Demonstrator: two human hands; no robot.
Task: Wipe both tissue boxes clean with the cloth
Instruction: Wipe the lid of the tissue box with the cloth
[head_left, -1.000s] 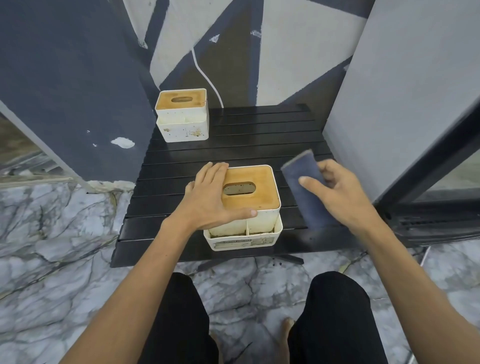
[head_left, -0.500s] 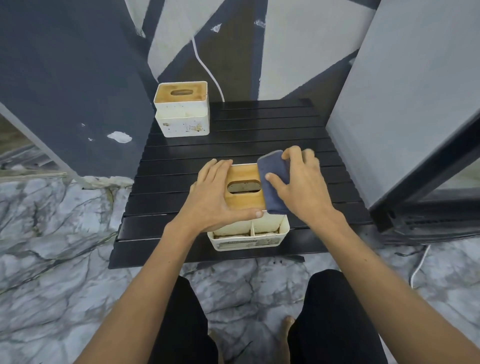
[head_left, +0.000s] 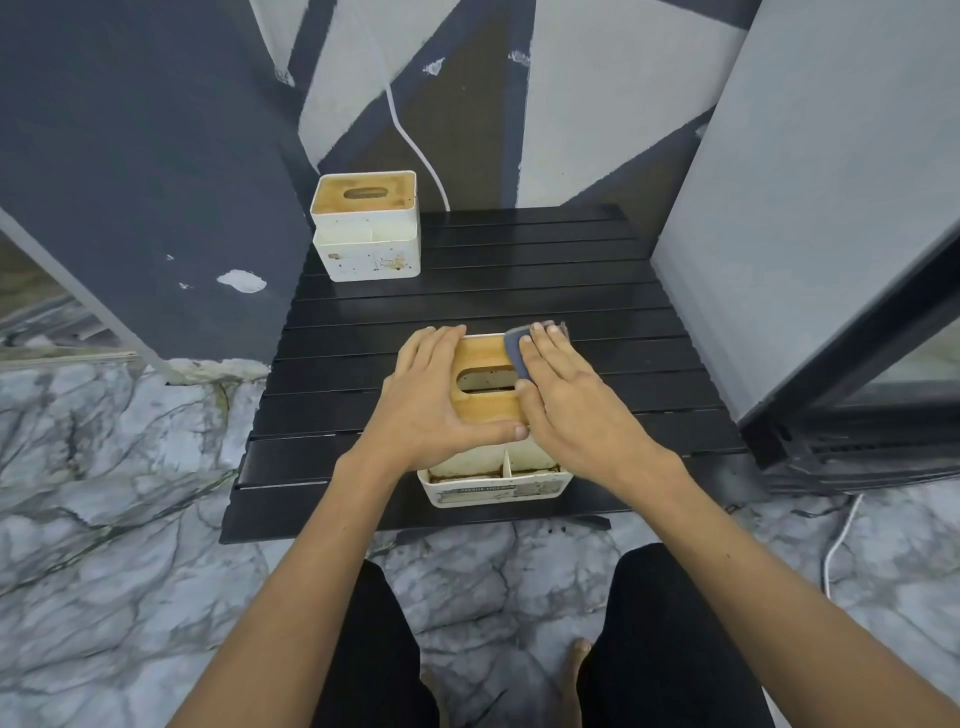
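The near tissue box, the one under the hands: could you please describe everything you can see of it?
The near tissue box is a white, plastic-looking holder with a tan, wood-like lid that has an oval slot. It stands upright near the front edge of the black slatted table. A divided front pocket shows brown grime, and its stained front face bears small print. The left hand holds its left side, thumb across the lid's front edge. The right hand presses a dark blue cloth flat on the lid's right part.

Walls (head_left: 779, 182) flank table (head_left: 519, 291); middle slats bare.
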